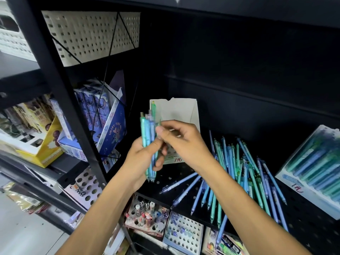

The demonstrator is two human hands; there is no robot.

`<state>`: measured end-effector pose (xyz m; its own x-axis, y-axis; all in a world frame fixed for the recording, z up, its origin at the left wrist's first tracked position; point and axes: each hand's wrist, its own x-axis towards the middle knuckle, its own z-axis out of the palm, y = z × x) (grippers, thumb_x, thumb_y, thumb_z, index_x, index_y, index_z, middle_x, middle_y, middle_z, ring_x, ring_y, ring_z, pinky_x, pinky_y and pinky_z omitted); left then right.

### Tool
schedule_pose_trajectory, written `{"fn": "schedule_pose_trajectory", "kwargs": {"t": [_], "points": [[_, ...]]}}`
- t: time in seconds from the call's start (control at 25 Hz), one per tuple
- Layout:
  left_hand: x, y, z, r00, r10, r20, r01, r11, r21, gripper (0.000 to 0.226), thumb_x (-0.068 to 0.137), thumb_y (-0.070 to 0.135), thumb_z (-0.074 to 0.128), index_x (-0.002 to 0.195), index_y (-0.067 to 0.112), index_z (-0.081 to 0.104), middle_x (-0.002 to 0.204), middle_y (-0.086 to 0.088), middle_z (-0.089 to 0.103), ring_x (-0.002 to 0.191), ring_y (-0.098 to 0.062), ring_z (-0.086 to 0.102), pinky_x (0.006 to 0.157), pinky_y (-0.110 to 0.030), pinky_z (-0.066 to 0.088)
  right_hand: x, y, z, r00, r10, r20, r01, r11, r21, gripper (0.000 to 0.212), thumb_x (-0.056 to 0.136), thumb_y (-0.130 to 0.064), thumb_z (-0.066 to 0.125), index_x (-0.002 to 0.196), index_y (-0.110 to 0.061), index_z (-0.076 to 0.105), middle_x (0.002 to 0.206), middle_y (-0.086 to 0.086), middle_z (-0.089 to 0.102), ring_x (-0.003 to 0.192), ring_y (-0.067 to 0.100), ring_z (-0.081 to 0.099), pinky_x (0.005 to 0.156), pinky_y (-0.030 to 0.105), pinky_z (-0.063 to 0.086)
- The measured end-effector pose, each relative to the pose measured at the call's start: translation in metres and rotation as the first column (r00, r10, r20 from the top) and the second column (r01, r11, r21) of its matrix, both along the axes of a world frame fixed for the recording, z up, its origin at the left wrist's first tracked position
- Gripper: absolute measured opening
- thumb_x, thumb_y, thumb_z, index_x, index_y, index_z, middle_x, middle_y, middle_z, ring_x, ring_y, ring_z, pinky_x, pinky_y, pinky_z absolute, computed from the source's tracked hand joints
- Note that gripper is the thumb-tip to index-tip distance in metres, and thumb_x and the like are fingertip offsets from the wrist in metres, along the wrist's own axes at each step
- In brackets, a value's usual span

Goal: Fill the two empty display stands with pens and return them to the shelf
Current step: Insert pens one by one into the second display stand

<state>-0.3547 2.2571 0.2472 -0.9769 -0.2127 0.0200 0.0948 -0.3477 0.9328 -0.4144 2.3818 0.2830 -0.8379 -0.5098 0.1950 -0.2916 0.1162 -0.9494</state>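
My left hand grips an upright bundle of blue and green pens in front of the shelf. My right hand pinches one green pen at the bundle's right side. Behind the hands stands a white cardboard display stand with one green pen upright in its left corner. A loose pile of blue and green pens lies on the black perforated shelf to the right. A second white stand, packed with pens, sits at the far right.
A black shelf post rises on the left, with boxed stationery and a yellow box behind it. A cream perforated basket sits on the upper shelf. Below the pen shelf are perforated stands with assorted pens.
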Motion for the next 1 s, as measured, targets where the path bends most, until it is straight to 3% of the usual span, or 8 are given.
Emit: {"fn": "schedule_pose_trajectory", "kwargs": {"t": [0.12, 0.2, 0.28, 0.4, 0.64, 0.8, 0.88, 1.0], "points": [[0.001, 0.003, 0.003, 1.000, -0.025, 0.000, 0.025, 0.999, -0.027, 0.011, 0.099, 0.012, 0.052, 0.091, 0.007, 0.057, 0.066, -0.007, 0.058, 0.046, -0.013, 0.045, 0.041, -0.021, 0.036, -0.002, -0.010, 0.007, 0.990, -0.016, 0.141, 0.026, 0.997, -0.072, 0.011, 0.088, -0.019, 0.075, 0.092, -0.008, 0.073, 0.066, -0.001, 0.067, 0.048, 0.017, 0.056, 0.054, 0.031, 0.051], [0.003, -0.001, 0.005, 1.000, 0.001, 0.009, 0.000, 0.997, -0.077, 0.010, 0.098, 0.015, 0.054, 0.099, 0.007, 0.060, 0.068, -0.006, 0.062, 0.049, -0.015, 0.050, 0.044, -0.023, 0.042, -0.011, -0.008, 0.012, 0.971, -0.110, 0.211, 0.152, 0.969, -0.194, 0.005, 0.088, -0.015, 0.073, 0.090, -0.010, 0.073, 0.072, 0.002, 0.070, 0.056, 0.013, 0.062, 0.054, 0.028, 0.052], [0.004, -0.008, 0.001, 0.995, 0.094, 0.035, -0.090, 0.991, -0.099, 0.011, 0.100, 0.014, 0.051, 0.105, 0.009, 0.060, 0.069, -0.004, 0.064, 0.049, -0.016, 0.052, 0.045, -0.025, 0.044, -0.027, -0.004, 0.019, 0.933, -0.208, 0.295, 0.316, 0.866, -0.387, 0.003, 0.091, -0.011, 0.069, 0.090, -0.010, 0.072, 0.082, 0.009, 0.070, 0.064, 0.014, 0.063, 0.056, 0.025, 0.055], [0.004, -0.018, -0.010, 0.962, 0.260, 0.085, -0.255, 0.965, -0.066, 0.011, 0.103, 0.014, 0.049, 0.101, 0.011, 0.059, 0.064, -0.001, 0.057, 0.044, -0.013, 0.043, 0.041, -0.023, 0.036, -0.048, -0.011, 0.016, 0.911, -0.372, 0.179, 0.411, 0.780, -0.472, 0.009, 0.096, -0.009, 0.063, 0.091, -0.012, 0.069, 0.081, 0.006, 0.068, 0.067, 0.012, 0.063, 0.063, 0.024, 0.057], [0.007, -0.027, -0.018, 0.944, 0.313, 0.108, -0.309, 0.950, -0.055, 0.011, 0.104, 0.017, 0.049, 0.101, 0.013, 0.059, 0.060, 0.002, 0.051, 0.043, -0.012, 0.037, 0.041, -0.023, 0.030, -0.057, -0.044, -0.025, 0.924, -0.334, -0.187, 0.303, 0.937, -0.174, 0.009, 0.097, -0.021, 0.062, 0.100, -0.016, 0.069, 0.086, -0.008, 0.070, 0.082, 0.012, 0.069, 0.079, 0.042, 0.059], [0.005, -0.027, -0.018, 0.951, 0.293, 0.096, -0.288, 0.955, -0.064, 0.010, 0.103, 0.017, 0.050, 0.102, 0.013, 0.059, 0.061, 0.001, 0.051, 0.043, -0.012, 0.038, 0.041, -0.023, 0.030, -0.057, -0.053, -0.020, 0.895, -0.192, -0.403, 0.249, 0.964, 0.095, 0.015, 0.097, -0.024, 0.062, 0.101, -0.013, 0.071, 0.087, -0.004, 0.072, 0.081, 0.014, 0.067, 0.080, 0.040, 0.055], [0.005, -0.026, -0.018, 0.957, 0.273, 0.096, -0.267, 0.961, -0.071, 0.011, 0.103, 0.017, 0.051, 0.101, 0.012, 0.060, 0.062, 0.000, 0.051, 0.043, -0.013, 0.038, 0.041, -0.023, 0.030, -0.058, -0.058, -0.012, 0.902, -0.118, -0.414, 0.236, 0.941, 0.244, 0.020, 0.096, -0.028, 0.064, 0.101, -0.010, 0.071, 0.088, -0.001, 0.072, 0.082, 0.016, 0.066, 0.080, 0.038, 0.054], [0.007, -0.023, -0.014, 0.976, 0.206, 0.074, -0.202, 0.978, -0.056, 0.012, 0.103, 0.015, 0.050, 0.100, 0.011, 0.061, 0.061, 0.000, 0.052, 0.043, -0.013, 0.037, 0.041, -0.022, 0.029, -0.051, -0.054, -0.005, 0.860, -0.292, -0.419, 0.391, 0.904, 0.171, 0.025, 0.095, -0.036, 0.064, 0.097, -0.012, 0.070, 0.084, -0.003, 0.071, 0.075, 0.014, 0.065, 0.073, 0.033, 0.052]]}}
